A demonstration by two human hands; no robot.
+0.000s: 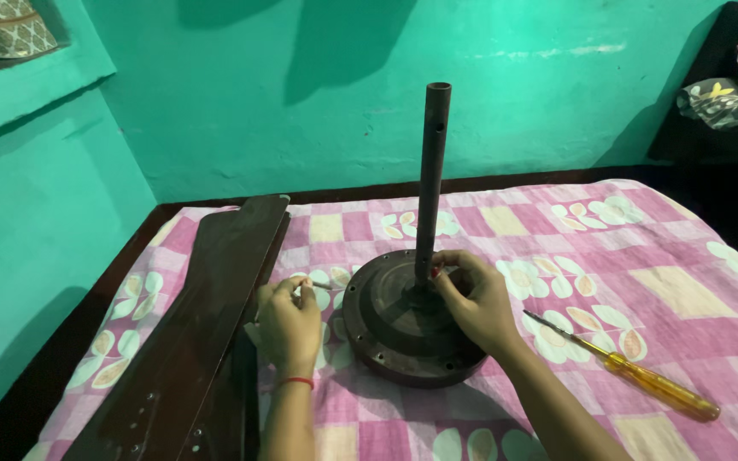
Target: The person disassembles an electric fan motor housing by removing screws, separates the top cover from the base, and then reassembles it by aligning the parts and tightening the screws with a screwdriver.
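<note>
On the bed, the right hand grips the dark round motor housing at its upright rod, while the left hand pinches a small pin.

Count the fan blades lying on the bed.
2 show: the top fan blade left of the motor housing, and a second blade under it, edge showing. More may be hidden beneath.

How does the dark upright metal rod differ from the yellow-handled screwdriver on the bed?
The dark upright metal rod stands vertically from the round motor housing; the yellow-handled screwdriver lies flat on the pink bedsheet. The rod looks thicker, longer and hollow-topped; the screwdriver slim. Both are long and straight.
</note>
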